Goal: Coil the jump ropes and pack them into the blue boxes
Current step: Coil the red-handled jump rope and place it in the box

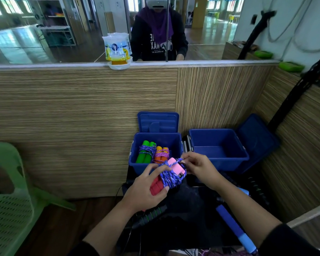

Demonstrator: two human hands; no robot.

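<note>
Both hands hold a pink-and-red foam-handled jump rope (171, 172) wound in blue-purple cord, left hand (148, 189) gripping the handles, right hand (196, 165) pinching the cord end, just before an open blue plastic box (177, 143) holding green-handled (146, 152) and orange-handled (162, 154) coiled ropes, beside another open blue box (218, 146).

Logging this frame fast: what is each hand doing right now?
Left hand: grips the pink-handled jump rope.
Right hand: pinches that rope's blue cord at the bundle's top.
</note>
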